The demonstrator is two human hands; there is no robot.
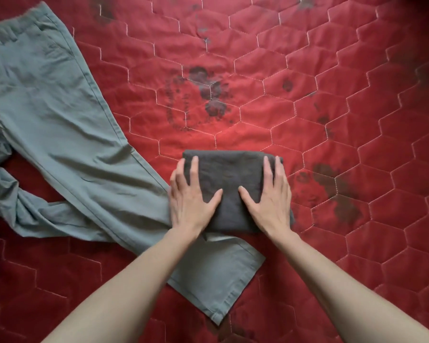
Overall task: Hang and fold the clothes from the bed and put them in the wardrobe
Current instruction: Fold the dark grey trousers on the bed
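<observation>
Head view: both hands, left hand (189, 197) and right hand (270, 197), are pressing flat, fingers straight, on the folded dark cloth (229, 174), which is hiding part of the green trousers' (60, 125) leg on the red quilt (332, 95).

You're looking straight down on a red quilted bedcover (332, 120) that fills the frame, stitched in pale hexagons. Dark blotchy stains (208, 92) mark its centre, top and right side. Light is brightest mid-frame and falls to shadow at your corners.
</observation>
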